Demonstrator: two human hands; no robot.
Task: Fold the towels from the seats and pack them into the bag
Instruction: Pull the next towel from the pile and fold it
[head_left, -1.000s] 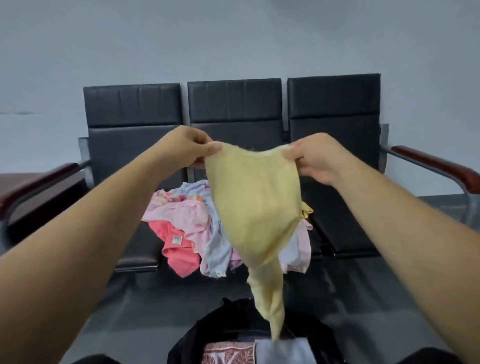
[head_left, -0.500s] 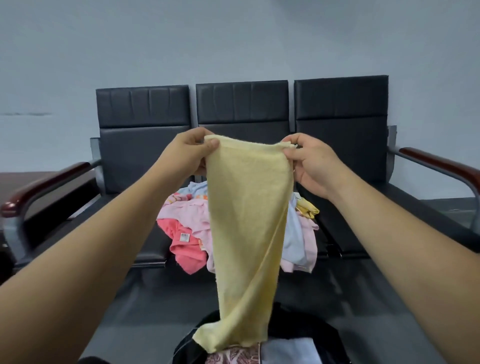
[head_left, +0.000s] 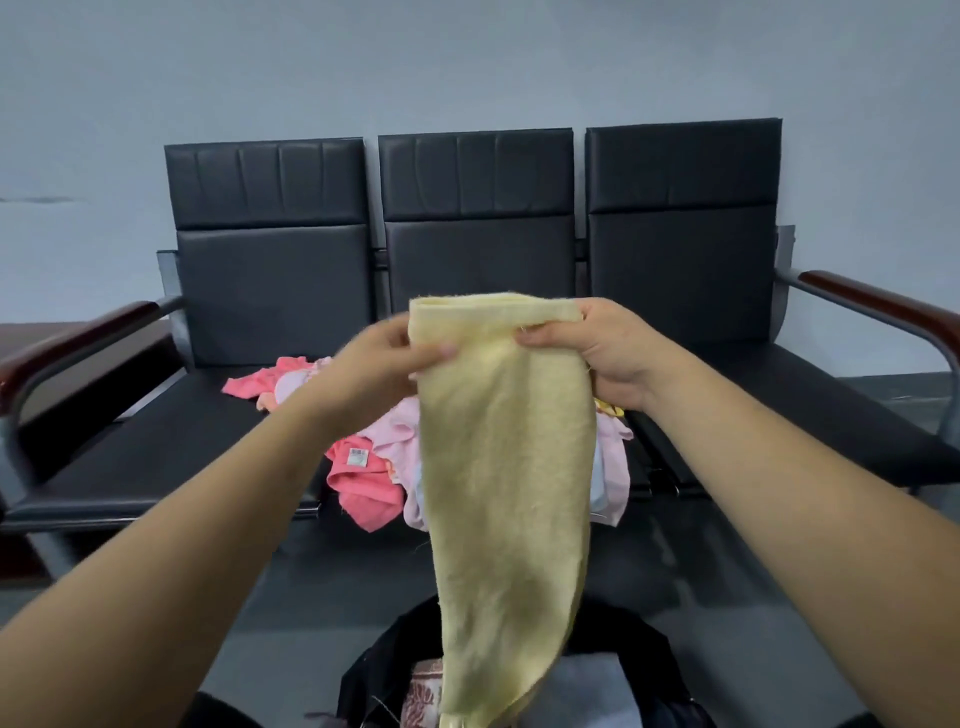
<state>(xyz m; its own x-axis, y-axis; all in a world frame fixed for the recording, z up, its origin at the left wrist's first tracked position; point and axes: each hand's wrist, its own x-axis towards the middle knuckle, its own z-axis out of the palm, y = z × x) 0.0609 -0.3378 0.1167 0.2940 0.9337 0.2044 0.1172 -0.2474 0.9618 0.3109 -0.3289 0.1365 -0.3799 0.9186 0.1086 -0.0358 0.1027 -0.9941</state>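
Yellow towel (head_left: 506, 467); pink towels (head_left: 363, 478); blk seats (head_left: 270, 291).

Pinching a pale yellow towel (head_left: 506, 467) by its top corners, left hand (head_left: 370, 364) on one, right hand (head_left: 605, 351) on the other, lower end dangling in front of the open black bag (head_left: 657, 670). Behind that, messy pile of pink, coral and light blue towels (head_left: 363, 480) on the black seats (head_left: 156, 441).

Black three-seat bench (head_left: 218, 441): towel pile (head_left: 371, 467) on middle seat.
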